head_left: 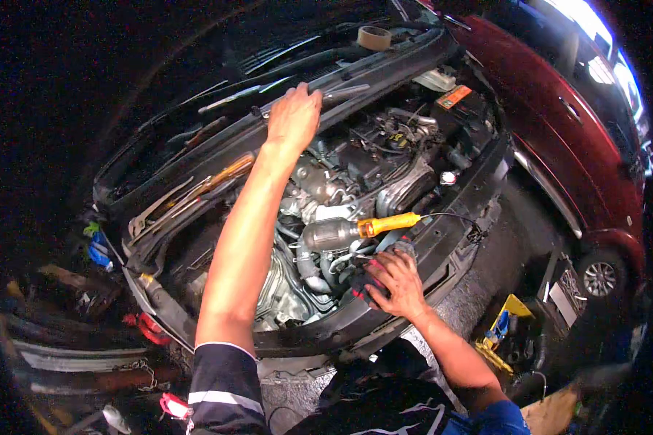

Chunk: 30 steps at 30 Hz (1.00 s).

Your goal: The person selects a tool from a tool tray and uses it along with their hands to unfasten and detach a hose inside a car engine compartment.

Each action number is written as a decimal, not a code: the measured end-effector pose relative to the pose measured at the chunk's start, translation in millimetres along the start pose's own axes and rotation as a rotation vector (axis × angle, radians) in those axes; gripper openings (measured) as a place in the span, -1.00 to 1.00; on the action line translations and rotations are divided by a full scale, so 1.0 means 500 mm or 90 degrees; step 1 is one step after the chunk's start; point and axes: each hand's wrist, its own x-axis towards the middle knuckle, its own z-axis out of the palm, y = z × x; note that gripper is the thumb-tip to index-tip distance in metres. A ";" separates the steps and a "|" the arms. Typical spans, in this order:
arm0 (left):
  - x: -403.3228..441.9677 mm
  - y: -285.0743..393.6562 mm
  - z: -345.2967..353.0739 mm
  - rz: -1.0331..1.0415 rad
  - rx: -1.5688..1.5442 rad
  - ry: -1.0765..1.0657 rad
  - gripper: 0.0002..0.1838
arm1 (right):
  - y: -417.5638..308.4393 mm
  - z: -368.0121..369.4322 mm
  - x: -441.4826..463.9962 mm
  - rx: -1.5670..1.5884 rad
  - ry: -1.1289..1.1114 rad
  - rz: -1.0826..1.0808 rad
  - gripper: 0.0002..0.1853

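My left hand [294, 119] reaches over the engine to the cowl below the windshield. Its fingers are closed around a long metal ratchet [348, 93], which sticks out on both sides of the hand. My right hand [395, 283] is at the front edge of the engine bay, its fingers curled over a black-and-red tool [363, 281] that looks like a cordless power tool; much of it is hidden. Just above that hand, a caged work lamp [331, 235] with a yellow handle [390, 225] rests across the engine [319, 181].
A roll of tape [374, 38] sits by the windshield. Several hand tools [196, 192] lie along the cowl at left. A dark red car [551, 109] stands at right, near a yellow stand [511, 312] on the floor. A metal chain [149, 373] lies at lower left.
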 end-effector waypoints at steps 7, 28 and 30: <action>0.030 0.021 0.105 -0.008 -0.047 0.045 -0.79 | 0.017 0.016 -0.014 0.012 -0.023 0.012 -0.55; -0.281 0.067 -0.046 0.157 -0.276 0.081 -0.68 | 0.013 0.027 0.003 0.005 -0.044 0.022 -0.52; -0.402 0.068 -0.136 0.015 -0.328 -0.174 -0.70 | 0.015 0.026 0.005 0.003 -0.045 0.017 -0.53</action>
